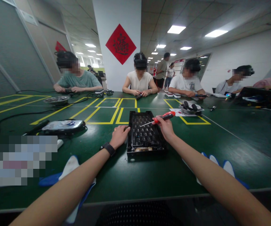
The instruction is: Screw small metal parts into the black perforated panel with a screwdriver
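Observation:
On the green table right before me lies a black rectangular case (147, 131) with rows of slots or cells inside. A pale strip (143, 149) sits in its near end. My left hand (120, 136), with a dark wristband above it, grips the case's left edge with thumb and curled fingers. Held in my right hand (165, 127) is a screwdriver (166, 116) with a red and black handle, over the right side of the case. Its thin shaft slants left and down above the slots; whether the tip touches anything I cannot tell.
Blue-and-white gloves (71, 169) lie under my forearms. On the left are a patterned pouch (63, 125), a metal bowl (56, 100) and a black cable (19, 115). Another bowl (192, 108) with dark items stands at the right. Several people work across the table.

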The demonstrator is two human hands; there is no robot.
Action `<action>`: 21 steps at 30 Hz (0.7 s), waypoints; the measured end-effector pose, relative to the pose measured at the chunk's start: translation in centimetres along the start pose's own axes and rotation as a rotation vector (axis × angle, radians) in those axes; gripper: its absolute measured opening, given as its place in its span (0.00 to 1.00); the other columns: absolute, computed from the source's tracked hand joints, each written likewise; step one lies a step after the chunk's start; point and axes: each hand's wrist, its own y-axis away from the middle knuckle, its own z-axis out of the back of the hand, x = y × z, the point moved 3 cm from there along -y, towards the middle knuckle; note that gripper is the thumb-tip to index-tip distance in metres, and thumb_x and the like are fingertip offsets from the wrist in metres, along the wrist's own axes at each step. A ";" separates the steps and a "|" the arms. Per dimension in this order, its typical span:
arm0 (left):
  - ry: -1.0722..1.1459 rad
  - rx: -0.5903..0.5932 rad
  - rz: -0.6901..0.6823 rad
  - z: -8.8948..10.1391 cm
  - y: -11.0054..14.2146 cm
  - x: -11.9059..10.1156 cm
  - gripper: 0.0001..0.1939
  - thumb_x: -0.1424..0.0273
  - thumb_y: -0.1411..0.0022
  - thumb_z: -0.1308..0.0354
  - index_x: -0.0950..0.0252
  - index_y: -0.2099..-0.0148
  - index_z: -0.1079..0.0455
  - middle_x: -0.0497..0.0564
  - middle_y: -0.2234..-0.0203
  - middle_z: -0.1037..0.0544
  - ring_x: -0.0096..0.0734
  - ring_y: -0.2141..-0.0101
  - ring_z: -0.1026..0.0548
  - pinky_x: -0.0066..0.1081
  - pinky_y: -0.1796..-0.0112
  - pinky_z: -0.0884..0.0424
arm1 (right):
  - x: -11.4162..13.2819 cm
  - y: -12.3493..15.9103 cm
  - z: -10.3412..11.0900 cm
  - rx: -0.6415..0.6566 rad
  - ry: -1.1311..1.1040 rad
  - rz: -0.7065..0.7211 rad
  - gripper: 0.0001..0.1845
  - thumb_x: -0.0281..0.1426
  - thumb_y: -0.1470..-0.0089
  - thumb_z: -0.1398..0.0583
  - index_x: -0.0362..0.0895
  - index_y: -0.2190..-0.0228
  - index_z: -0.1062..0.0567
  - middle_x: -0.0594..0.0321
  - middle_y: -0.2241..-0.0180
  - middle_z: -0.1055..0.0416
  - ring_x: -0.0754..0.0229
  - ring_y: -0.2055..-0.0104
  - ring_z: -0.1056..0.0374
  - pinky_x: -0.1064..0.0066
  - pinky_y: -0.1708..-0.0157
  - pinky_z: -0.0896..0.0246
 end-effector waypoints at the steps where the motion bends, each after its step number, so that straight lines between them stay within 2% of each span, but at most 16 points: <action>1: 0.019 -0.036 -0.034 0.2 0.1 -0.3 0.20 0.58 0.41 0.54 0.63 0.53 0.32 0.55 0.55 0.29 0.40 0.52 0.34 0.41 0.50 0.42 | 0.2 0.1 -0.1 0.015 -0.011 0.012 0.12 0.36 0.57 0.39 0.41 0.70 0.30 0.62 0.73 0.26 0.64 0.76 0.30 0.66 0.63 0.36; 4: 0.072 -0.111 -0.169 1.0 0.5 -1.4 0.20 0.59 0.44 0.48 0.60 0.51 0.33 0.53 0.55 0.30 0.38 0.52 0.35 0.40 0.50 0.42 | 0.8 0.3 -0.5 0.080 -0.037 0.038 0.11 0.36 0.56 0.39 0.41 0.71 0.30 0.62 0.73 0.26 0.64 0.75 0.31 0.67 0.64 0.35; 7: 0.127 -0.077 -0.246 1.2 0.7 -2.3 0.18 0.57 0.48 0.45 0.59 0.57 0.28 0.52 0.56 0.29 0.38 0.52 0.35 0.39 0.50 0.41 | 1.1 0.5 -0.8 0.117 -0.060 0.040 0.09 0.35 0.55 0.40 0.41 0.72 0.30 0.61 0.72 0.26 0.64 0.75 0.31 0.68 0.65 0.35; 12: 0.223 0.011 -0.240 0.7 0.7 -2.5 0.15 0.57 0.50 0.43 0.61 0.64 0.25 0.52 0.58 0.27 0.38 0.54 0.32 0.40 0.50 0.40 | 1.3 0.8 -1.0 0.152 -0.104 0.022 0.08 0.34 0.55 0.40 0.42 0.72 0.30 0.62 0.73 0.27 0.64 0.76 0.31 0.68 0.67 0.34; 21: 0.248 -0.090 -0.290 1.7 1.1 -3.2 0.10 0.60 0.49 0.42 0.61 0.69 0.27 0.50 0.64 0.24 0.35 0.59 0.30 0.38 0.53 0.38 | 1.4 0.7 -0.9 0.156 -0.106 0.018 0.09 0.34 0.54 0.40 0.41 0.72 0.31 0.61 0.72 0.26 0.64 0.75 0.31 0.68 0.65 0.35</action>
